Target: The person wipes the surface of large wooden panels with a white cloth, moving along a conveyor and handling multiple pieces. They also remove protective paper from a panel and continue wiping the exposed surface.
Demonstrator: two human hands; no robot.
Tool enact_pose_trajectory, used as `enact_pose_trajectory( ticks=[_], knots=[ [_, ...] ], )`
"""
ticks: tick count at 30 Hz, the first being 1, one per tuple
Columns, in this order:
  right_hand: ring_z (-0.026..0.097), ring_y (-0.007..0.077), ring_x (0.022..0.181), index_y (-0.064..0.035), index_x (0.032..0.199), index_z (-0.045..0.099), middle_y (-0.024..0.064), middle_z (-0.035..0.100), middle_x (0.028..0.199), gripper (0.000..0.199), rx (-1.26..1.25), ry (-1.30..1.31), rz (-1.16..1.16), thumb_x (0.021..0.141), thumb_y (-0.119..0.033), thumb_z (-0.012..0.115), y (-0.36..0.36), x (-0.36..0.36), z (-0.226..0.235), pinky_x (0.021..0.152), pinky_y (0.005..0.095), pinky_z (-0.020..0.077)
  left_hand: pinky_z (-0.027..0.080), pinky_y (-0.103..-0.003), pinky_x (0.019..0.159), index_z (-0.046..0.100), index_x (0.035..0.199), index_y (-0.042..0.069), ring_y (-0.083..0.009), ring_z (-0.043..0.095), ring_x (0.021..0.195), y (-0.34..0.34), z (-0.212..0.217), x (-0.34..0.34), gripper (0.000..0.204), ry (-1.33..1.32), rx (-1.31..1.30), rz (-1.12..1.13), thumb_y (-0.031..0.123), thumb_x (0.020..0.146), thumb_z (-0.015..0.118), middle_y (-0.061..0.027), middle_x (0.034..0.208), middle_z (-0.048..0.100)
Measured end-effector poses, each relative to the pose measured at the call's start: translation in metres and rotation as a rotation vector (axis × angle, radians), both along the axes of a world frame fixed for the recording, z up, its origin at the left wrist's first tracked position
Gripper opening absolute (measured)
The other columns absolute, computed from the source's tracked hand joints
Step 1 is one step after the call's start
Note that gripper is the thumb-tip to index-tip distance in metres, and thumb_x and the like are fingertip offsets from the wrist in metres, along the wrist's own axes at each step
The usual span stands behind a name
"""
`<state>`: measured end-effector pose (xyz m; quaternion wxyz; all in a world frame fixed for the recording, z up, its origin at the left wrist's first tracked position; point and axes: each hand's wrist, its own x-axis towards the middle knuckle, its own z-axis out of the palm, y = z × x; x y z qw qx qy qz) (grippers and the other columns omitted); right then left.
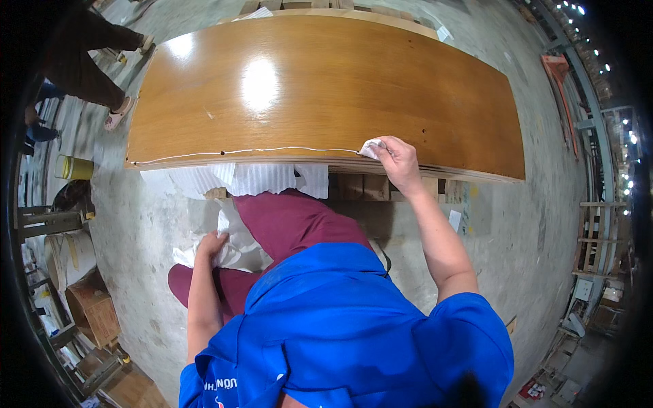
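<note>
A long, glossy brown wooden panel (340, 88) lies flat in front of me, on top of a stack. My right hand (401, 163) is closed in a pinch on a crumpled white wad (369, 147) at the panel's near edge; whether it is cloth, paper or plastic I cannot tell. From the wad a thin, wavy white line (286, 148) runs leftward along that edge, past small dark holes, to the left corner. By my bent knee, my left hand (212, 245) grips a crumpled white sheet (246, 246), its fingers partly hidden.
White foam sheeting (262, 178) hangs under the panel's near edge, above wooden pallet boards (367, 186). A person (92, 61) stands at the far left corner. A yellow bucket (73, 167) and a cardboard box (93, 309) are at left; an orange pallet jack (558, 75) is at right.
</note>
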<state>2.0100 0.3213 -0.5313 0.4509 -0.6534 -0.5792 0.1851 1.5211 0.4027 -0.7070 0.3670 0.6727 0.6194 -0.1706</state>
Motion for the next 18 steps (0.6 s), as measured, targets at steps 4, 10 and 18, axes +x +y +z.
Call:
enact_pose_trajectory(
  ticks=[4,10,18],
  knots=[
    [0.060,0.0239,0.071,0.0023,0.087,0.061,0.0141,0.062,0.079,0.011,0.007,0.010,-0.006,0.082,-0.006,0.056,-0.003,0.002,0.000,0.065,0.0308,0.0465,0.044,-0.043,0.087,0.063,0.102,0.001,-0.0383,0.058,0.098,-0.002,0.001,0.010,0.052,0.007,-0.028,0.002,0.046,0.076,0.054,-0.0263,0.100,0.061],
    [0.061,0.0253,0.072,0.0026,0.087,0.061,0.0145,0.062,0.079,0.012,0.038,-0.018,-0.039,0.082,-0.007,0.056,-0.013,0.017,0.000,0.065,0.0311,0.0469,0.043,-0.042,0.089,0.060,0.107,-0.001,-0.0384,0.057,0.101,-0.004,0.003,0.017,0.056,0.076,-0.021,-0.076,0.045,0.077,0.055,-0.0269,0.104,0.060],
    [0.061,0.0231,0.070,0.0035,0.087,0.061,0.0145,0.063,0.078,0.014,0.065,-0.103,-0.318,0.083,-0.009,0.060,-0.059,0.071,-0.006,0.064,0.0298,0.0469,0.042,-0.042,0.089,0.057,0.109,-0.004,-0.0385,0.055,0.104,-0.003,0.015,0.043,0.057,0.100,-0.081,-0.121,0.043,0.078,0.055,-0.0282,0.107,0.058]
  ],
)
